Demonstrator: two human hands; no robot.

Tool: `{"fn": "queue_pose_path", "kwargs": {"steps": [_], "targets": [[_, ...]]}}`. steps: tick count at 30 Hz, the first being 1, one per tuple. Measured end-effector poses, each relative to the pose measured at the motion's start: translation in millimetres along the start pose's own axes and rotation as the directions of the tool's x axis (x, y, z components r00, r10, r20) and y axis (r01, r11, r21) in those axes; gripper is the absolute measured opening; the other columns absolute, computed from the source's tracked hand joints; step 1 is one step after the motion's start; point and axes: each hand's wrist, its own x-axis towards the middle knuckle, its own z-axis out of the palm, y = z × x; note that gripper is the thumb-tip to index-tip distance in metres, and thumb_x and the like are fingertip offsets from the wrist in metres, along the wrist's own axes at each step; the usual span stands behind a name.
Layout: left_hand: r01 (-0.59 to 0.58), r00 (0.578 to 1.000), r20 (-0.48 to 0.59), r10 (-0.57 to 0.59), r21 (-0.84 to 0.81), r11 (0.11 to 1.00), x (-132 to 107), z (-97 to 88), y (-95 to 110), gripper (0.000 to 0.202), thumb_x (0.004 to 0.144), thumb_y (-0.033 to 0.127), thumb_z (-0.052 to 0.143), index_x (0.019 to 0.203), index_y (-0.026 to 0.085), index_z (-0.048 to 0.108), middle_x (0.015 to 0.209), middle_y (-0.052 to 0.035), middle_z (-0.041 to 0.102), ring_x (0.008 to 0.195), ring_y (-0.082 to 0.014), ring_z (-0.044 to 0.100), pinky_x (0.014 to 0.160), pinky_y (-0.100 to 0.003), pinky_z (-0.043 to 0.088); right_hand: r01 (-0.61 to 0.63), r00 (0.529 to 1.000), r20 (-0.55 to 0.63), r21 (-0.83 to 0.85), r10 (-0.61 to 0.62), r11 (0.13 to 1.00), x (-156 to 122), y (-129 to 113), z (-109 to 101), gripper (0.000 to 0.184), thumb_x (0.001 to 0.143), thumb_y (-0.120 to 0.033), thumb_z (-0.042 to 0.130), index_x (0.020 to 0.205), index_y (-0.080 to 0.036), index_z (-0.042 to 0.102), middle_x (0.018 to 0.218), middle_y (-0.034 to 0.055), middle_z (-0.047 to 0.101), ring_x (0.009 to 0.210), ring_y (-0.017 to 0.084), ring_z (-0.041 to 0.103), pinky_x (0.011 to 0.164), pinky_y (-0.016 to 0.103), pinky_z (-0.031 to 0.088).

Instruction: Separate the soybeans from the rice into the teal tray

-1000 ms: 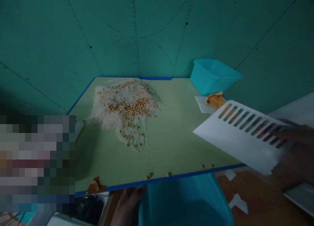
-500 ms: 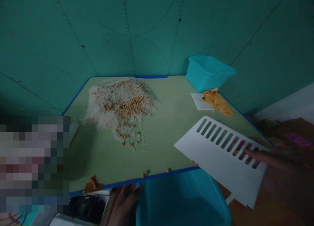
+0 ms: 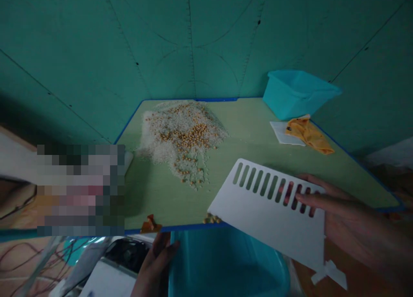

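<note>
My right hand (image 3: 335, 211) grips a white slotted plastic board (image 3: 274, 215), thumb on top and fingers behind the slots. The board's left corner is at the table's front edge, beside several round tan beans (image 3: 211, 219). Below that edge, my left hand (image 3: 156, 260) is closed on the left side of a blue plastic bin (image 3: 229, 262); some of its fingers are hidden. Towards the back left of the table lies a pile of white rice-like grains (image 3: 158, 153) mixed with tan beans (image 3: 196, 135).
A smaller blue bin (image 3: 295, 99) stands at the back right. In front of it lie an orange cloth (image 3: 311, 135) and a white sheet (image 3: 284, 135). Brown tape (image 3: 151, 224) sits on the front edge. A blurred-out patch covers the left side. Cables (image 3: 38, 258) show below.
The board in my right hand has swept left along the front edge, and the scattered beans there are now gathered at its corner. My left hand stays on the bin. The view has shifted.
</note>
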Motion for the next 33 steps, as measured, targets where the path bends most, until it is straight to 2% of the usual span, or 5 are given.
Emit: {"fn": "queue_pose_path", "kwargs": {"steps": [6, 10, 13, 23, 33], "targets": [[0.043, 0.996, -0.085, -0.042, 0.015, 0.999, -1, -18.1, 15, 0.036, 0.060, 0.020, 0.070, 0.095, 0.029, 0.069, 0.094, 0.0005, 0.075, 0.136, -0.0244, 0.011, 0.111, -0.043, 0.007, -0.136, 0.988, 0.079, 0.028, 0.133, 0.990, 9, -15, 25, 0.032, 0.054, -0.021, 0.073, 0.081, -0.028, 0.057, 0.072, -0.0012, 0.071, 0.061, 0.019, 0.065, 0.056, 0.028, 0.051], [0.119, 0.992, -0.025, -0.121, -0.079, 0.990, -4, -24.2, 23, 0.054, 0.056, 0.022, 0.074, 0.108, 0.028, 0.064, 0.089, -0.0021, 0.076, 0.119, -0.0321, 0.048, 0.099, -0.043, 0.040, -0.095, 0.980, 0.174, 0.014, 0.091, 0.995, 20, -23, 40, 0.026, 0.060, -0.017, 0.068, 0.081, -0.027, 0.057, 0.077, -0.0005, 0.071, 0.062, 0.017, 0.065, 0.055, 0.027, 0.051], [0.113, 0.994, 0.007, -0.113, -0.128, 0.985, -1, -25.4, 25, 0.052, 0.055, 0.021, 0.073, 0.105, 0.027, 0.065, 0.083, -0.0029, 0.076, 0.105, -0.0309, 0.059, 0.089, -0.039, 0.048, -0.077, 0.975, 0.212, 0.035, 0.068, 0.996, 28, -25, 51, 0.030, 0.061, -0.012, 0.067, 0.085, -0.026, 0.057, 0.077, 0.0000, 0.071, 0.063, 0.017, 0.066, 0.056, 0.026, 0.051], [0.026, 1.000, -0.010, -0.028, -0.142, 0.990, -3, -24.3, 29, 0.028, 0.050, 0.018, 0.073, 0.076, 0.025, 0.067, 0.062, 0.0005, 0.073, 0.099, -0.0306, 0.063, 0.085, -0.037, 0.049, 0.001, 0.920, 0.393, -0.013, 0.005, 1.000, 45, -23, 77, 0.023, 0.065, -0.009, 0.061, 0.084, -0.021, 0.054, 0.065, -0.0028, 0.067, 0.056, 0.012, 0.063, 0.053, 0.023, 0.049], [0.035, 0.999, -0.011, -0.037, -0.155, 0.987, -10, -22.7, 30, 0.026, 0.052, 0.018, 0.073, 0.074, 0.025, 0.062, 0.075, -0.0003, 0.074, 0.097, -0.0305, 0.064, 0.084, -0.039, 0.049, -0.018, 0.904, 0.422, -0.109, 0.063, 0.994, 30, -27, 77, 0.024, 0.058, -0.016, 0.069, 0.079, -0.023, 0.057, 0.067, -0.0005, 0.068, 0.057, 0.014, 0.063, 0.050, 0.023, 0.048]]}}
